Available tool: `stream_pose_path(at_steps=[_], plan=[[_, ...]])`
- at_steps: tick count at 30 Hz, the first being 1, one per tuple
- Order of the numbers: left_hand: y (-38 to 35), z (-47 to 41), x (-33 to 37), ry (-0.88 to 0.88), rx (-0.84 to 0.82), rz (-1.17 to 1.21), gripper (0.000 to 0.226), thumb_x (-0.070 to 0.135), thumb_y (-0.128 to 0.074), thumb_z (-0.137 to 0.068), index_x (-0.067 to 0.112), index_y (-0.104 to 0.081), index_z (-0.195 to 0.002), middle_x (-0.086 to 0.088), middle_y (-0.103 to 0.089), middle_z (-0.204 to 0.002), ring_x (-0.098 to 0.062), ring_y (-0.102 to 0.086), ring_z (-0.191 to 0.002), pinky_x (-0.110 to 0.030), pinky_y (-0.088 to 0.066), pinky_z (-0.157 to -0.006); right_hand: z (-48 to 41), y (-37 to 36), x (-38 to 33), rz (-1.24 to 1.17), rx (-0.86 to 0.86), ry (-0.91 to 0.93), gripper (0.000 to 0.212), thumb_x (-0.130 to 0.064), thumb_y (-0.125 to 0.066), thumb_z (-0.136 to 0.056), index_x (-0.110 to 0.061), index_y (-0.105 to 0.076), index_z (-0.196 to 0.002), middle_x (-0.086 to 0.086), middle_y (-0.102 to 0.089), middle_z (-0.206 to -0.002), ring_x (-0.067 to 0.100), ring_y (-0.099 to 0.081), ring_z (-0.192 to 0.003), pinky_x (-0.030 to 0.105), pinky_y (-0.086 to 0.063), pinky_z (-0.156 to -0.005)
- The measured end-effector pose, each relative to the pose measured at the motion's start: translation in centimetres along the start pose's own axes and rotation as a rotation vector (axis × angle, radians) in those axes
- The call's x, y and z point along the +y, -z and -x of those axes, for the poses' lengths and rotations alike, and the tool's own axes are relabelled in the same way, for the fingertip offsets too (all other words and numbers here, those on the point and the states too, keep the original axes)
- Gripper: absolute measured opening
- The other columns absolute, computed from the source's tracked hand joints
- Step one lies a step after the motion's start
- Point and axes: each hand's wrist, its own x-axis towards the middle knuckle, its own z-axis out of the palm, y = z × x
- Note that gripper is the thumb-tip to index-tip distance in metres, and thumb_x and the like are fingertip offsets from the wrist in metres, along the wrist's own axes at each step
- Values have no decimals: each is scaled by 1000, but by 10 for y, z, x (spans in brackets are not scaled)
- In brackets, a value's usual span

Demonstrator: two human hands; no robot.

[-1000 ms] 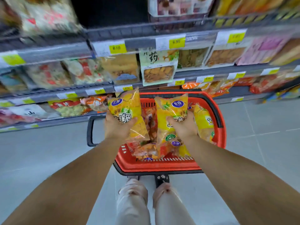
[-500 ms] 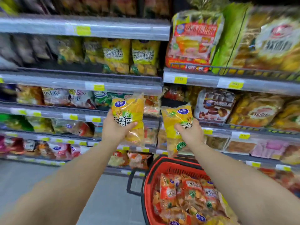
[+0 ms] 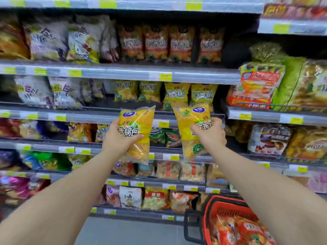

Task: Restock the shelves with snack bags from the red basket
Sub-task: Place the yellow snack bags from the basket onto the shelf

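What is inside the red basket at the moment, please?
Orange-red snack bags fill the red basket. The right forearm covers its right part, and the bags hide whatever lies beneath them.

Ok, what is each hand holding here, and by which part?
The left hand grips a yellow snack bag around its middle; the right hand grips a second yellow bag at mid-height, from its right edge.

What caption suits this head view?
Left hand and right hand each hold a yellow snack bag before the shelves; red basket below.
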Motion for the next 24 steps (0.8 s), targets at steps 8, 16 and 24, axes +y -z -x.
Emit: stream_pose_path(at_steps=[8,16,24], plan=[[31,-52,-39,32,5,19,112,58,-86,-49,27,-35,-143,3,-54,-130,-21,-53,-115,-39,-49,-90,-4,-66,-46,107,48,190,89,-82,-58,-51,-41,-41,-128,-6,-59,-117,25,-44,-120,48,-36,-95],[61,-126,-67,79,-43,83,110,60,-86,-41,34,-41,-137,7,-61,-115,-21,-64,-98,-46,-55,-83,-48,-174,-99,134,139,269,84,-73,-67,-60,-26,-44,-126,1,-60,-119,28,-49,-115,45,-33,-94],[72,-196,-87,48,-64,-28,115,64,-84,-44,29,-36,-142,4,-54,-131,-22,-56,-112,-46,-51,-92,-65,-221,-107,448,193,384,85,-83,-47,-66,-17,-49,-119,12,-54,-123,34,-44,-115,47,-34,-92]])
